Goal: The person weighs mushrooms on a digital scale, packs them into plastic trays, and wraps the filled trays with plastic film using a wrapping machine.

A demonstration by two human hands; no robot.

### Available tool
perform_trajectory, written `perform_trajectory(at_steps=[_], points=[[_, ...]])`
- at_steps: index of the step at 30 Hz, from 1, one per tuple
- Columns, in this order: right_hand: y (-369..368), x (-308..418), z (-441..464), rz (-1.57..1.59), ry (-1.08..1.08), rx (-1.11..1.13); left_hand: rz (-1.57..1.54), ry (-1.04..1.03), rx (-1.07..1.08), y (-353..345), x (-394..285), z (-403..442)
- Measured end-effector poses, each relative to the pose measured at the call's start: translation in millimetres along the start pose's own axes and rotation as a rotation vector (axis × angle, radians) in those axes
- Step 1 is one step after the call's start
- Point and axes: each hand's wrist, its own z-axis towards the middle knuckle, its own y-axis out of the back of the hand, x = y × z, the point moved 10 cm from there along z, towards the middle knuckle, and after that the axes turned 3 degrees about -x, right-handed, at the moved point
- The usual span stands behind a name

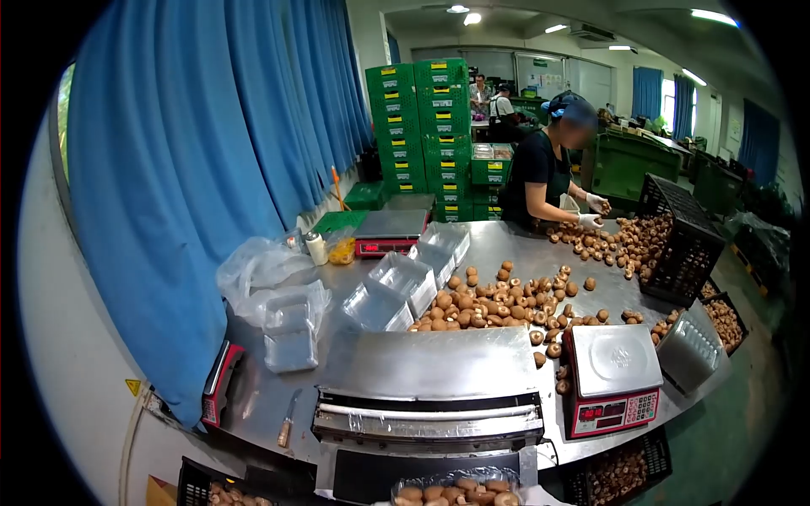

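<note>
A clear plastic tray of mushrooms (460, 491) is at the bottom edge, in front of the wrapping machine (430, 371). Shiny film shows around the tray's rim. At its right side is my right hand (538, 497) in a white glove, cut off by the frame and closed against the tray. Of my left hand, at most a sliver of white shows by the tray's lower left corner; its fingers are hidden. Brown mushrooms (498, 304) lie loose on the steel table behind the machine. A knife (289, 417) rests to the machine's left.
A red scale (614, 379) stands right of the machine, another scale (391, 229) at the back. Empty clear trays (401, 282) and a plastic bag (261, 274) are on the left. A co-worker (548, 169) handles mushrooms beside a tipped black crate (682, 240). Green crates (422, 135) stand stacked behind.
</note>
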Motion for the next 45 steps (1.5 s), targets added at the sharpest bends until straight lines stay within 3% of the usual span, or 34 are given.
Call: perform_trajectory(at_steps=[10,16,19,21,22,23,26,27,30,31,32,33,34,35,37,38,39,40,42,45], points=[[47.0,-40.7,-43.5,0.368,0.046,-0.362,-0.099,-0.131,0.071,-52.2,-81.4,43.0],[127.9,-37.3,-41.3,0.696,0.271,-0.566,-0.123,-0.134,0.099,-77.3,-115.8,60.0],[173.3,-12.0,-33.3,1.191,0.572,-0.326,-0.143,-0.146,0.120,-92.8,-136.1,67.0],[170.9,11.6,-46.4,1.557,0.961,0.141,-0.161,-0.150,0.132,-102.1,-146.6,67.9],[165.6,44.4,-77.2,1.559,1.230,0.487,-0.169,-0.149,0.136,-105.5,-150.1,67.6],[136.4,30.2,-69.8,1.408,1.253,0.645,-0.176,-0.151,0.137,-107.3,-153.2,66.9],[95.9,78.0,-72.6,1.034,0.599,0.686,-0.203,-0.165,0.139,-108.7,-161.6,64.8],[78.5,82.9,-68.3,1.184,0.456,0.933,-0.218,-0.176,0.130,-103.3,-164.1,65.3],[48.9,56.5,-60.7,1.478,-0.138,1.206,-0.307,-0.295,0.069,-76.6,-175.6,62.7],[70.7,71.2,-67.3,1.386,0.203,1.191,-0.429,-0.307,0.067,-62.5,-172.7,61.4],[77.2,80.4,-71.8,1.346,0.295,1.165,-0.656,-0.158,0.130,-53.1,-154.3,63.6],[83.6,89.3,-76.5,1.305,0.386,1.133,-1.103,0.420,0.237,-64.0,-108.6,56.3],[89.7,97.7,-81.8,1.265,0.472,1.096,-1.295,0.455,0.241,-47.7,-104.2,47.3],[77.2,87.2,-60.5,1.131,0.324,0.897,-1.222,0.370,0.220,-26.3,-102.5,40.7],[74.8,84.6,-35.7,1.043,0.361,0.710,-1.048,0.182,0.236,0.0,-128.8,31.4],[73.9,83.7,-24.0,0.994,0.400,0.617,-0.716,-0.053,0.130,30.0,-169.8,29.3],[72.7,79.1,-12.4,0.929,0.429,0.517,-0.300,0.069,0.199,38.1,-190.5,20.6],[69.5,73.8,-2.5,0.843,0.453,0.428,-0.138,-0.004,0.059,42.2,-208.1,14.9],[62.2,67.3,15.3,0.652,0.510,0.283,-0.024,-0.063,-0.232,37.2,-219.0,11.8],[44.7,69.2,32.0,0.319,0.653,0.134,-0.020,0.169,-0.290,27.4,-171.0,5.9]])
